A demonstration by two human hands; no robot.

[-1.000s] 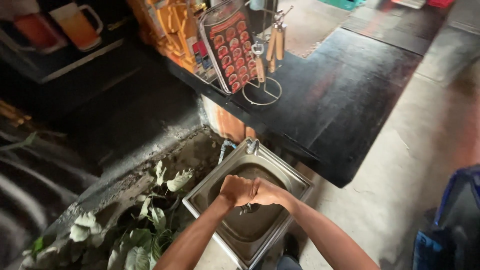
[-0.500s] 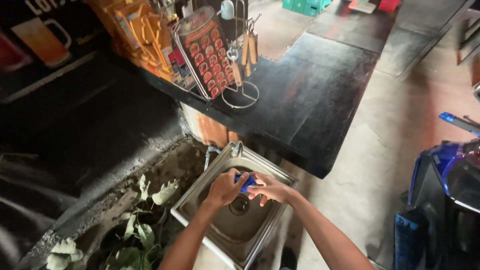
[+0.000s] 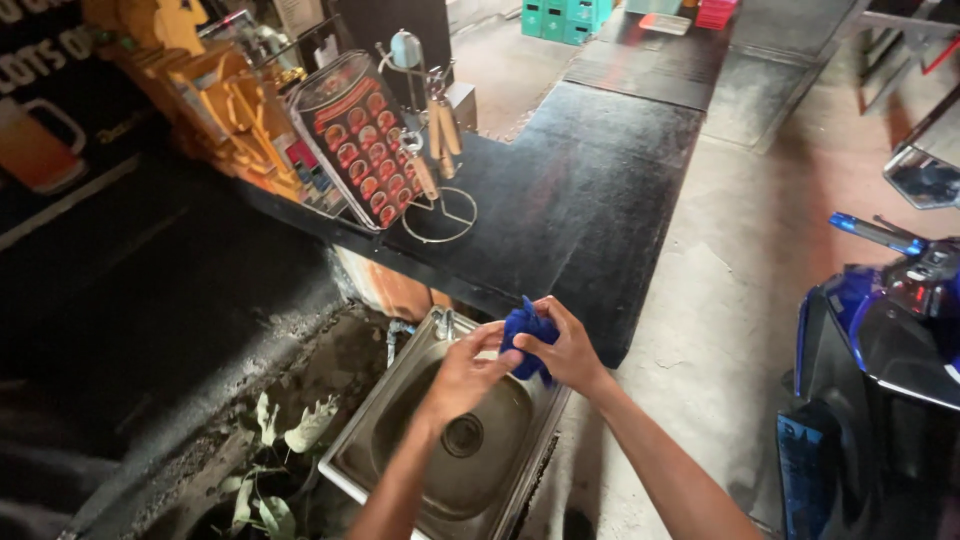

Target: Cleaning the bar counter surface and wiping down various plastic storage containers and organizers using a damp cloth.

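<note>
A small crumpled blue cloth [image 3: 524, 330] is held over a steel sink [image 3: 400, 440], near its far rim. My right hand [image 3: 567, 350] grips the cloth from the right, fingers curled round it. My left hand [image 3: 462, 375] meets it from the left, its fingertips touching the cloth's lower edge. The sink's round drain [image 3: 462, 436] lies just below my left hand. A tap [image 3: 441, 322] stands at the sink's far edge, partly hidden behind my hands.
A black counter [image 3: 580, 190] runs behind the sink and carries a wire rack with hanging tools [image 3: 432, 135], a red patterned board [image 3: 358, 135] and orange wooden items [image 3: 225, 110]. Leafy plants [image 3: 285, 450] grow left of the sink. A blue scooter [image 3: 890, 330] stands on the concrete floor at right.
My hands were pressed together low over the sink; the blue cloth then appeared between them, and both hands have risen toward the sink's far rim. The view has shifted right.
</note>
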